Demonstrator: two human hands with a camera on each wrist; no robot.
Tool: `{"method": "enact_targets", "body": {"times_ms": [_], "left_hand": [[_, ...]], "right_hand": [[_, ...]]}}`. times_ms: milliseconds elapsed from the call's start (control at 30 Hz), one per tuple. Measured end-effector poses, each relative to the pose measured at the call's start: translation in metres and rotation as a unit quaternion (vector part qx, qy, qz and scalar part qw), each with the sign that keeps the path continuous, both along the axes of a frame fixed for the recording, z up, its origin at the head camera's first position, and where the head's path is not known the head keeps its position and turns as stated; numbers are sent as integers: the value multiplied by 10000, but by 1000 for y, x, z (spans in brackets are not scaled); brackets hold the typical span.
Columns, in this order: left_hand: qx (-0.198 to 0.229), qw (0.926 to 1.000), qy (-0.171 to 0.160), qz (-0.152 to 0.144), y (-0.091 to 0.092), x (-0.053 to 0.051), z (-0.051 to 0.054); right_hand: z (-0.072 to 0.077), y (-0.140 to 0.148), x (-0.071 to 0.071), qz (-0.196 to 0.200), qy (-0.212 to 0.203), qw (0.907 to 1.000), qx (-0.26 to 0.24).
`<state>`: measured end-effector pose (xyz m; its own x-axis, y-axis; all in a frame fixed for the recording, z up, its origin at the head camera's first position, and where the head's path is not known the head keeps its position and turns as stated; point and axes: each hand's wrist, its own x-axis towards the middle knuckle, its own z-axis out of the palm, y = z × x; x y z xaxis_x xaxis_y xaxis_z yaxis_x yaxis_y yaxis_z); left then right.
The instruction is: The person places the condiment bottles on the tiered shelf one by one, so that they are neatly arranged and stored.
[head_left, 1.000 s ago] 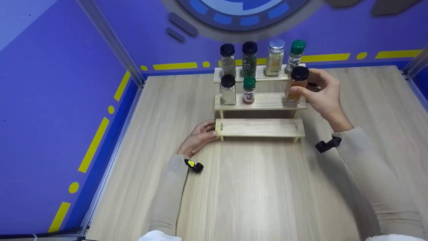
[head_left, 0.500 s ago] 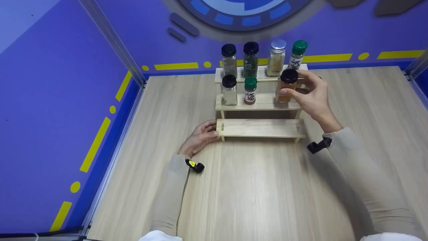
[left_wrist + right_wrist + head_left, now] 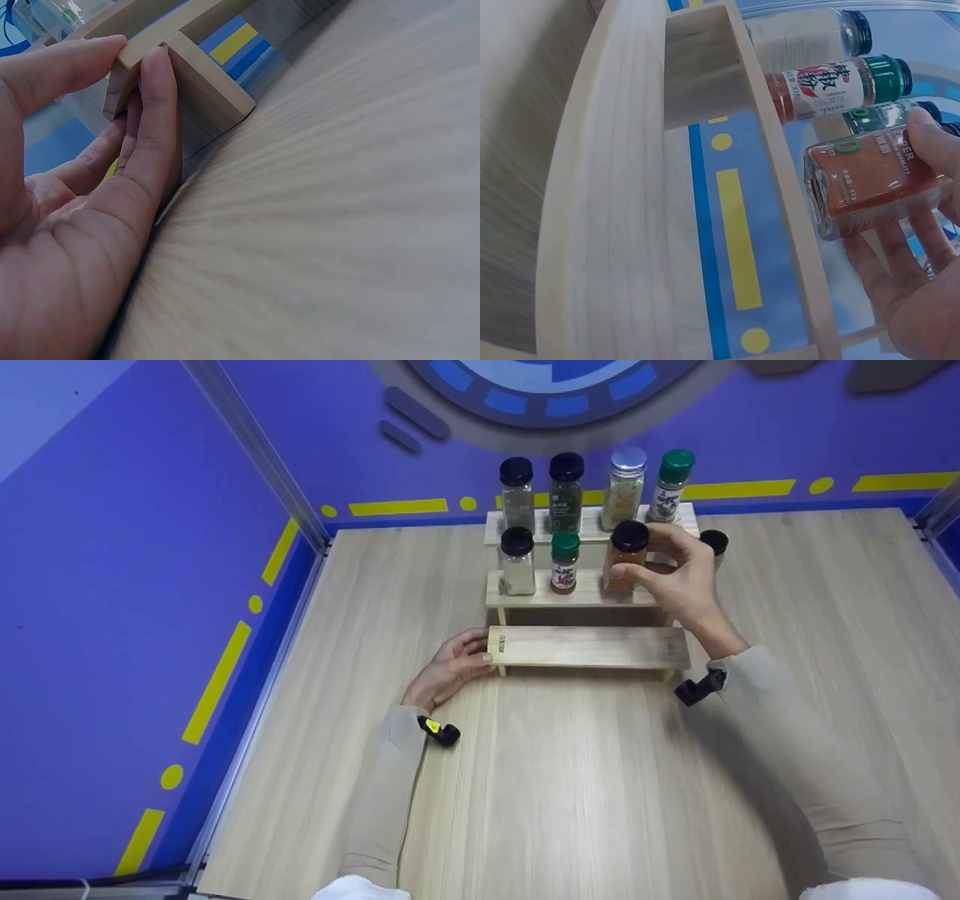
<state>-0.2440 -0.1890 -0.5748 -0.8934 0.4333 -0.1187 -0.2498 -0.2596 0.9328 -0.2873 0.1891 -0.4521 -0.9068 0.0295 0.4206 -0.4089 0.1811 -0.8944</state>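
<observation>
My right hand (image 3: pixel 686 577) grips a glass spice jar (image 3: pixel 624 562) of orange-brown powder with a black lid, thumb in front. It stands over the middle shelf (image 3: pixel 585 598) of a three-tier wooden rack, right of a small green-capped jar (image 3: pixel 564 564). In the right wrist view the held jar (image 3: pixel 870 180) shows its label; whether its base touches the shelf I cannot tell. My left hand (image 3: pixel 450 667) pinches the left end of the bottom shelf (image 3: pixel 589 647); in the left wrist view thumb and fingers (image 3: pixel 157 82) touch the board's end and leg.
A black-lidded jar of pale powder (image 3: pixel 517 562) stands at the middle shelf's left. On the top shelf (image 3: pixel 588 537) are two black-lidded jars, a silver-lidded jar (image 3: pixel 623 491) and a green-capped jar (image 3: pixel 669 487). Another black-lidded jar (image 3: pixel 715 544) stands behind my right hand. A blue wall rises behind.
My right hand has carried the orange-brown jar leftward over the middle shelf, toward the small green-capped jar. A black-lidded jar behind the hand has come into view. My left hand stays put.
</observation>
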Motion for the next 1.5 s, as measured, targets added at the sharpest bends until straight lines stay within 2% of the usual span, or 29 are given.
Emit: {"method": "enact_targets", "body": {"times_ms": [333, 533, 867, 1000, 1167, 1333, 1500], "left_hand": [[119, 9999, -75, -41, 2, 0, 0], [119, 9999, -114, -24, 0, -1, 2], [142, 9998, -152, -7, -2, 0, 1], [152, 9998, -125, -39, 0, 0, 1], [182, 9997, -142, -39, 0, 0, 1], [188, 9998, -102, -45, 0, 0, 1], [137, 9999, -75, -58, -1, -1, 1]], "right_hand": [[-3, 0, 1, 95, 2, 9999, -33], [10, 2, 2, 241, 152, 9994, -182], [29, 22, -2, 515, 558, 9936, -834], [35, 36, -2, 262, 556, 9947, -825], [39, 53, -4, -353, 492, 9975, -371], [31, 75, -16, -748, 411, 9953, -451], [17, 99, -27, -904, 258, 9938, -602]]}}
